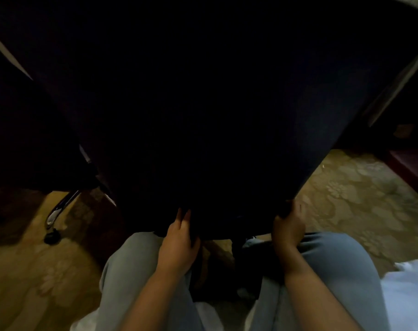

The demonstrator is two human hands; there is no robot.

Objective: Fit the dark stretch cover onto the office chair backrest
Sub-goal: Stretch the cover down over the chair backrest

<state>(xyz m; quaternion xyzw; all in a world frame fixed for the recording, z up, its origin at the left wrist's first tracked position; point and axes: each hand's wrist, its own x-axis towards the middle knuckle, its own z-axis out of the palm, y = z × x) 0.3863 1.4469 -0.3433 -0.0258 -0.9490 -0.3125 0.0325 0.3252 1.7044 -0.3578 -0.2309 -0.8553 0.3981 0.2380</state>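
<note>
**Stretch cover [203,103]: drawn over the backrest, hem in hand**

The cover fills most of the view. It is a dark, taut sheet w/ no wrinkles showing, wide at the top & narrowing to its bottom edge just above the person's knees [131,271]. The backrest itself is hidden under it, so can't tell how far down the frame reaches. It is too dark to make out seams or an elastic hem.

Hands: the right hand [289,225] is at the cover's lower right corner, fingers curled round the edge & holding it. The left hand [179,237] lies against the bottom edge nearer the middle, w/ two fingers showing straight up on the fabric. Its thumb & other fingers are lost in the dark, so can't tell if it pinches or only presses.

Handling (a judgement): light, soft, stretchy cloth, not fragile. It will prob. spring back if let go & ride up on one side if pulled unevenly. The best hold is on the hem at the two bottom corners, w/ a full curled grip rather than fingertips, since a smooth knit could slip. The left hand looks to sit inboard of its corner, so moving it outward would even the pull.

Count:
- 1 cover, over 1 backrest
- 2 hands & 2 knees, in grey-blue trousers
- 1 chrome leg [62,206] w/ 1 castor [51,238] at left, on the patterned floor [358,199]; can't tell which chair it belongs to
- 1 white cloth [408,295] at lower right
</note>
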